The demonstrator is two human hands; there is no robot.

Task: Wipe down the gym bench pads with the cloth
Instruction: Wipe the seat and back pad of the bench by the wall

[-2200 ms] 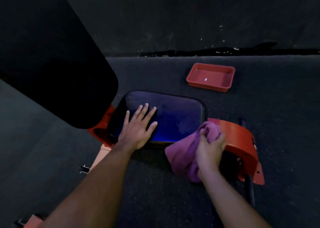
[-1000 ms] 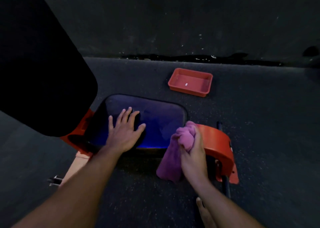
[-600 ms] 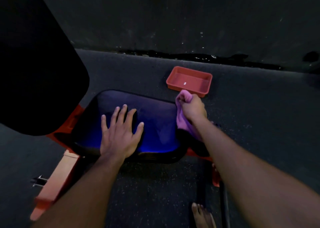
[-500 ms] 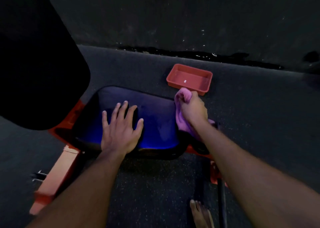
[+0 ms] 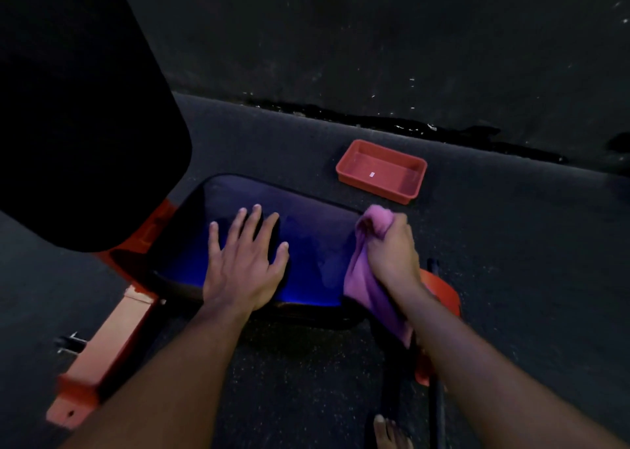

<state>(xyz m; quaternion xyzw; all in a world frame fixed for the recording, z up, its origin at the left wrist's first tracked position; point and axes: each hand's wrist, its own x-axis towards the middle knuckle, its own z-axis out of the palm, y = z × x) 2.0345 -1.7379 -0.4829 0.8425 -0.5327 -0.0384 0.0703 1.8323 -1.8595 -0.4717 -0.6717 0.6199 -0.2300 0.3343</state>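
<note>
The large black back pad (image 5: 78, 107) is rising at the upper left, while the seat pad (image 5: 306, 244), the lower of the bench pads, is being steadied by the left hand (image 5: 243, 261), laid flat with fingers spread wide near its front edge, probably so it is kept from shifting under the wiping. At its right edge, the purple cloth (image 5: 366, 278) is being gripped in a fist by the right hand (image 5: 392, 247) and dragged along the side, having been carried there from the front right corner two seconds ago. The red tray (image 5: 414, 184) is lying on the floor beyond, well apart.
</note>
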